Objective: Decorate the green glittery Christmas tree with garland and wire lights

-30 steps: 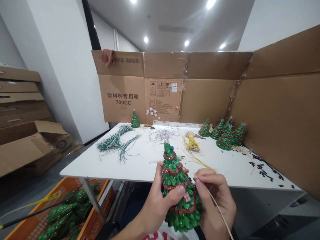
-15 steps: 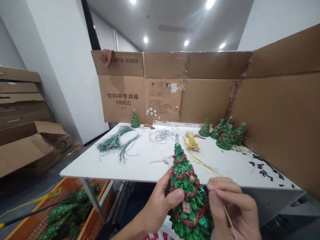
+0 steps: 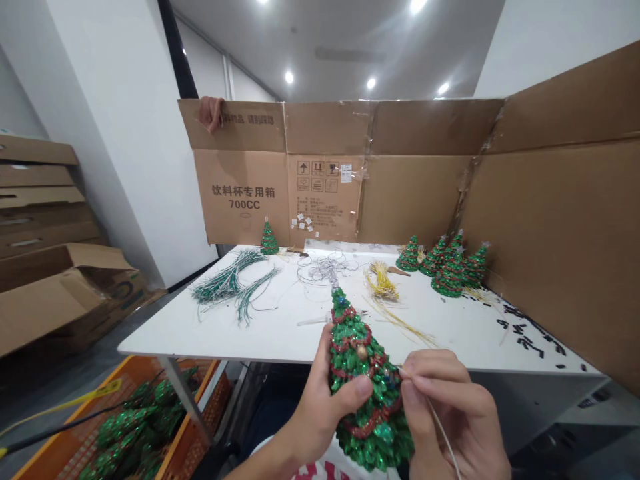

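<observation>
My left hand (image 3: pixel 325 393) is wrapped round a glittery green Christmas tree ornament (image 3: pixel 365 347) with red garlands and small coloured balls, its thumb lying across the front. The tree leans with its clear tip to the upper left, in front of the table edge. Between thumb and forefinger, my right hand (image 3: pixel 445 407) pinches a thin pale wire (image 3: pixel 443 430) at the tree's right side. The wire's short end points at the branches; whether it touches them I cannot tell. Its long end trails down over the palm.
On the white table (image 3: pixel 300 347) lie green wires (image 3: pixel 220 283), yellow strands (image 3: pixel 383 283), a loose clear wire tangle (image 3: pixel 325 267) and black bits (image 3: pixel 527 340). Several finished-looking trees (image 3: pixel 447 270) stand at right, one small tree (image 3: pixel 269 239) at left. Cardboard (image 3: pixel 415 200) walls the back. An orange crate (image 3: pixel 205 393) holds more trees.
The tree has turned and tilted further left in my left hand, and the pink gift piece on its front no longer shows. My right hand has shifted left with the wire, staying beside the tree.
</observation>
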The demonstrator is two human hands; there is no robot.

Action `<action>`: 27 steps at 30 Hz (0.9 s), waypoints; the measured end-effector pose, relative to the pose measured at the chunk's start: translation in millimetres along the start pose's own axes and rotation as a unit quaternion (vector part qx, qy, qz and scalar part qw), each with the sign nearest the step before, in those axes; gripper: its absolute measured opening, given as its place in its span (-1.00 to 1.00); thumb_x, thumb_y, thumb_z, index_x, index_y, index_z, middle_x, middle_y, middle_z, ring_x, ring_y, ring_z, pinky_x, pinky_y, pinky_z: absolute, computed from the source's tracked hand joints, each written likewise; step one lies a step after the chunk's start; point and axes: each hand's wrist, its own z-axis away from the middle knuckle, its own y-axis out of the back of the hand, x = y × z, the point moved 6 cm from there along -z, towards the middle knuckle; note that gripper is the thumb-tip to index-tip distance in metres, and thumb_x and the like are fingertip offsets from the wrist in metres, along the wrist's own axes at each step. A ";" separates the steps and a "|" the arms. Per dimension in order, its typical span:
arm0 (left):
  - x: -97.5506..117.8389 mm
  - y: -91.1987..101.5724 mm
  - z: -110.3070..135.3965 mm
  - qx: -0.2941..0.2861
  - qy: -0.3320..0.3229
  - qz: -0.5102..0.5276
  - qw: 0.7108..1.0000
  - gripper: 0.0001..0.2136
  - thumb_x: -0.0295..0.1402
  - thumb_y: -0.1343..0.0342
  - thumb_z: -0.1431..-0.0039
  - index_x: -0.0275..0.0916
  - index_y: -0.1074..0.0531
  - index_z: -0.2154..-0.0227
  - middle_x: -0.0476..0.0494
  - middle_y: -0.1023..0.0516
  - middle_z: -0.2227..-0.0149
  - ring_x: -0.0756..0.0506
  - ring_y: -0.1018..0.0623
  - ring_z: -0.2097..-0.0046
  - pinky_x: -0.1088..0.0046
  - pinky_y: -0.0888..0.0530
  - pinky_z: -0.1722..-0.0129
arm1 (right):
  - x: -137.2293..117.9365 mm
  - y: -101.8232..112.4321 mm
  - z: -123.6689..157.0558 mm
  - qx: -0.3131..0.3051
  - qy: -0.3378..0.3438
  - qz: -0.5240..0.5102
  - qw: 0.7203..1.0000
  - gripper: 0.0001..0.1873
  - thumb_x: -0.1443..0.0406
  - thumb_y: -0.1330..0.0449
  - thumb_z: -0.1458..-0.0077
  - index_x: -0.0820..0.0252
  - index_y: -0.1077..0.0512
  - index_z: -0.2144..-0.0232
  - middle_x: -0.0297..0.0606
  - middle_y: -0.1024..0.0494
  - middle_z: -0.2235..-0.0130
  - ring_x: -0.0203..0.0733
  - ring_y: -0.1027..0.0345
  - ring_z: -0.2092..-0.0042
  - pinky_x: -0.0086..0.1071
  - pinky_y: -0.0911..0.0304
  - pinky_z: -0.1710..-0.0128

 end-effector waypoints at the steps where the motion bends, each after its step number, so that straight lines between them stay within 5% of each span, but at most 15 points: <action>1: 1.7 0.6 -0.6 0.012 0.005 0.005 1.000 -0.21 -0.12 -0.53 -0.14 -0.07 -0.33 -0.37 -0.28 -0.59 -0.31 -0.43 -0.54 -0.36 -0.02 -0.41 -0.41 | 3.1 0.3 -0.1 0.004 -0.025 -0.009 1.000 -0.75 0.58 -0.29 -0.21 0.16 -0.55 0.18 -0.28 -0.59 0.28 -0.12 -0.48 0.24 -0.20 -0.37 0.25; 5: 2.0 5.9 -1.4 0.015 0.000 0.021 1.000 -0.22 -0.11 -0.55 -0.08 -0.09 -0.40 -0.33 -0.29 -0.61 -0.29 -0.47 -0.53 -0.36 -0.04 -0.43 -0.40 | 20.3 3.5 3.0 -0.005 -0.120 -0.030 0.992 -0.86 0.47 -0.33 -0.29 0.12 -0.56 0.21 -0.25 -0.57 0.28 -0.10 -0.47 0.17 -0.23 -0.34 0.22; 12: -13.3 12.6 5.2 -0.071 -0.010 0.051 0.996 -0.04 -0.03 -0.53 -0.08 -0.04 -0.23 -0.49 -0.33 -0.47 -0.40 -0.50 -0.41 -0.45 -0.17 -0.30 -0.45 | 44.8 8.4 11.6 -0.045 -0.275 -0.106 0.955 -0.93 0.33 -0.34 -0.36 0.09 -0.54 0.24 -0.26 -0.56 0.22 -0.16 -0.49 0.17 -0.36 -0.35 0.28; 19: 23.2 -16.3 0.8 -0.127 -0.003 -0.009 0.992 -0.28 0.02 -0.51 -0.12 -0.10 -0.51 -0.30 -0.32 -0.62 -0.21 -0.48 -0.57 -0.28 -0.10 -0.43 -0.35 | 29.1 6.6 5.4 0.014 -0.205 -0.111 0.972 -0.91 0.38 -0.34 -0.32 0.11 -0.54 0.27 -0.28 -0.56 0.31 -0.12 -0.47 0.17 -0.25 -0.36 0.18; 27: 9.2 -5.2 -8.3 -0.131 -0.012 0.019 0.991 -0.35 -0.02 -0.53 -0.12 0.05 -0.37 -0.19 -0.17 -0.62 -0.15 -0.28 -0.65 -0.15 0.22 -0.53 -0.12 | 18.3 10.0 1.0 0.064 -0.163 -0.067 0.982 -0.90 0.40 -0.36 -0.28 0.11 -0.56 0.28 -0.29 -0.57 0.32 -0.12 -0.46 0.19 -0.21 -0.30 0.17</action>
